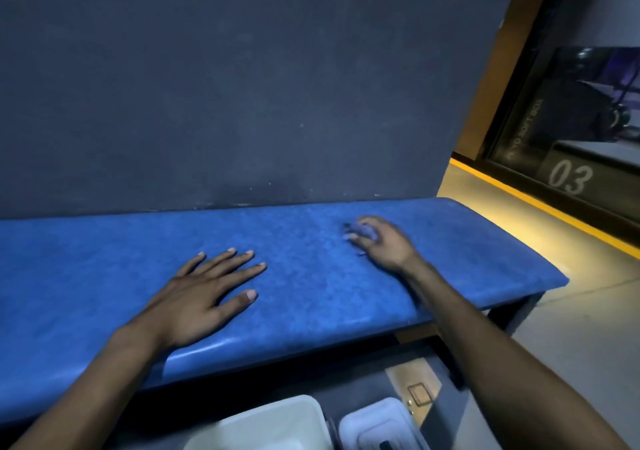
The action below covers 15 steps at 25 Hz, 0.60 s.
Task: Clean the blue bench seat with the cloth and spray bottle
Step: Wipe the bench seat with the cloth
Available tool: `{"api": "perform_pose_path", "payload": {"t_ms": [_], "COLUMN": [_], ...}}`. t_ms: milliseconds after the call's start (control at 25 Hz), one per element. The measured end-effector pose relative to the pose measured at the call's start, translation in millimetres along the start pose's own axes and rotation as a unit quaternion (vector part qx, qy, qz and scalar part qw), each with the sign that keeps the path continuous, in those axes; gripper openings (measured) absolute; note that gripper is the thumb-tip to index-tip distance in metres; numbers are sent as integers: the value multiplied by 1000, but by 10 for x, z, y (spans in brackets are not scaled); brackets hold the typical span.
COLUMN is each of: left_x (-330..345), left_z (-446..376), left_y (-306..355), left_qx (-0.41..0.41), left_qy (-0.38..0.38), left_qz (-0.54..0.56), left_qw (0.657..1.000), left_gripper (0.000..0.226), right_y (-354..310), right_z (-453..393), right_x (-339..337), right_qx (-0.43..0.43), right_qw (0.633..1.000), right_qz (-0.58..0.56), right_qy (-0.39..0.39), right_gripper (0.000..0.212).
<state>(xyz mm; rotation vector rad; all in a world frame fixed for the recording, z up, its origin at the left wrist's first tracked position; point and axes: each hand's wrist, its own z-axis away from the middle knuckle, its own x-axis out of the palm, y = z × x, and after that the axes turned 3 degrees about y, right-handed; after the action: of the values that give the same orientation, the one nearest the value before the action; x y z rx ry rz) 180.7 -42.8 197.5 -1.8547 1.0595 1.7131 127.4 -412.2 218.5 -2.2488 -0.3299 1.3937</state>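
The blue bench seat (311,269) is running across the middle of the view, set against a dark wall (242,85), with its right end stopping near a yellow floor stripe (540,203).

The left hand (204,293) is lying flat, palm down, on the seat's left-centre part, with the fingers (235,259) spread and straight, gripping nothing.

The right hand (381,241) is resting farther right and nearer the wall, with its fingers curling down around a small bluish wad that looks like the cloth (362,232). The wad is pressing against the seat surface under the fingertips. It is blurred and nearly the same colour as the seat, so its edges are hard to make out.

Both forearms are reaching in from the lower edge, crossing the seat's rounded front edge.

Below the seat, 2 white containers (277,422) are sitting side by side on the floor. To the right, a dark glass panel (571,120) is showing the number 03 (569,177).
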Motion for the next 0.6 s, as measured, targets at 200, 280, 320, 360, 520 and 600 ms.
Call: {"api": "perform_pose_path", "payload": {"t_ms": [200, 280, 320, 360, 520, 600], "left_x": [8, 11, 19, 20, 48, 70], "left_z": [10, 15, 15, 17, -12, -26], "left_y": [-22, -17, -19, -31, -51, -56], "left_qx": [-3, -7, -9, -11, -5, -3], "left_qy": [-3, -9, -9, -5, 14, 28], "left_qz": [-6, -6, -7, -7, 1, 6], "left_qw": [1000, 1000, 1000, 1000, 1000, 1000], "left_gripper": [61, 60, 59, 58, 57, 57], "right_y": [-161, 370, 647, 860, 785, 329], "right_z": [866, 1026, 975, 853, 39, -287], "right_x": [-265, -638, -804, -909, -580, -97], "right_qx": [-103, -21, 18, 56, 116, 67], "right_qw": [992, 1000, 999, 993, 981, 993], "right_qz": [-9, 9, 41, 88, 140, 91], "right_qy": [-65, -14, 25, 52, 66, 42], "right_gripper": [29, 34, 33, 33, 29, 25]}}
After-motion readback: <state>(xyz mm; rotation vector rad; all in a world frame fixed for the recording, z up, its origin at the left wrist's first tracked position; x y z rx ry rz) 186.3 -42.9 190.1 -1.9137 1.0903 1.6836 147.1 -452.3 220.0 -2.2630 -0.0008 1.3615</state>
